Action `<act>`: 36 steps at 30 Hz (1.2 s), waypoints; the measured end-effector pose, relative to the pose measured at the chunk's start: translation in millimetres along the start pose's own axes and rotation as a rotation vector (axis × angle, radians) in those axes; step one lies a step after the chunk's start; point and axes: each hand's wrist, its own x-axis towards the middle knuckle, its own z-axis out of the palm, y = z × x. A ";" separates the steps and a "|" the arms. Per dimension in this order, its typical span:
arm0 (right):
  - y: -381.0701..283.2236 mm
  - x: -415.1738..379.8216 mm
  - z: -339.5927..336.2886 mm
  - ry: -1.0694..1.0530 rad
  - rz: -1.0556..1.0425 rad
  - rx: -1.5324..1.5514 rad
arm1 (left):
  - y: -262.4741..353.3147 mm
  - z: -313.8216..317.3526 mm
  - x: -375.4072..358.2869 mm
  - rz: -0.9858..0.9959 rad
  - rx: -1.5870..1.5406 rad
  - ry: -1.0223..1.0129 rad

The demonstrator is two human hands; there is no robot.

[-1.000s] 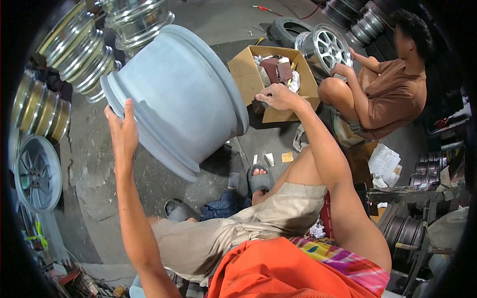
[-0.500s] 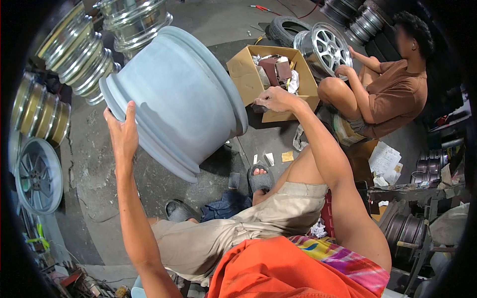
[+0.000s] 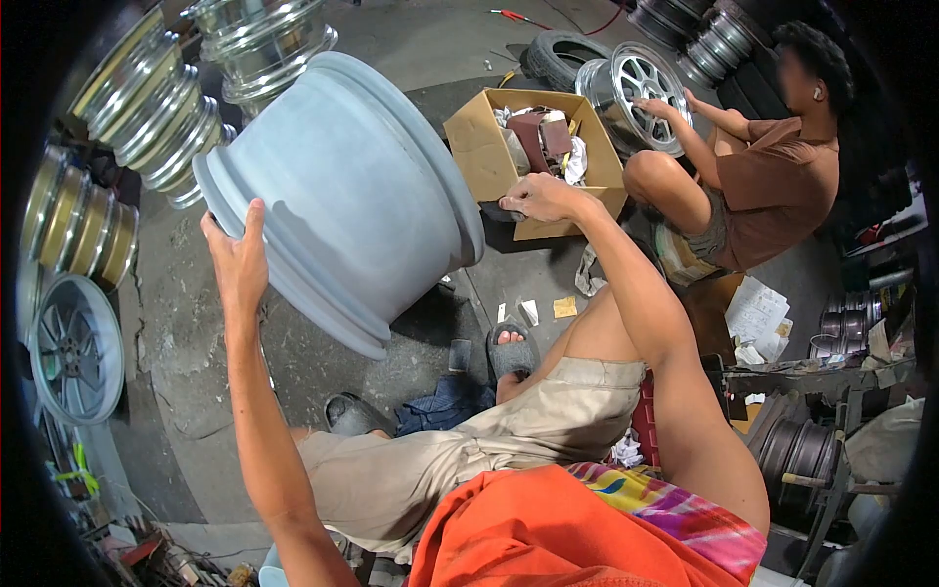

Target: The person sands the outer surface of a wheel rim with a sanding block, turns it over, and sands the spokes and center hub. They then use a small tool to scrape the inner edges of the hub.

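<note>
A large wheel rim (image 3: 342,196) in matte pale grey-blue fills the upper left middle, tilted with its barrel facing me. My left hand (image 3: 238,256) is closed on its near left lip, thumb on the outside and the other fingers partly hidden behind the edge. To the right of the rim, apart from it, my right hand (image 3: 540,199) pinches a small dark sheet of what looks like sandpaper (image 3: 501,210). Pale dust shows on the right fingers. That hand is in front of the near wall of a cardboard box (image 3: 474,161).
Shiny rims (image 3: 161,122) are stacked at the left, above a grey spoked wheel (image 3: 76,347). At the right a seated co-worker (image 3: 773,186) handles a silver wheel (image 3: 649,98) near a tire (image 3: 567,57). A blue cloth (image 3: 445,403) and paper scraps (image 3: 564,307) lie on the floor.
My right hand has shifted slightly, and more of the dark sheet shows. The pale rim stays almost still. The co-worker's near hand has moved up and left across the silver wheel.
</note>
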 end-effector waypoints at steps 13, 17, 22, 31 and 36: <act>3.3 6.2 6.3 -0.001 -0.098 0.042 | -0.3 -0.1 -1.5 -0.011 -0.012 -0.011; 7.3 3.8 -4.3 0.123 -0.021 -0.022 | -7.4 1.4 2.3 -0.020 -0.029 -0.003; 75.2 -7.3 -57.9 0.922 0.115 -0.009 | -9.1 0.7 2.4 -0.020 -0.047 -0.006; 110.8 -42.8 -56.0 0.993 0.383 0.068 | -2.4 0.8 -0.4 -0.030 -0.021 0.005; 132.1 -18.0 -30.8 0.738 0.168 -0.043 | -9.0 1.6 0.6 -0.024 -0.022 0.005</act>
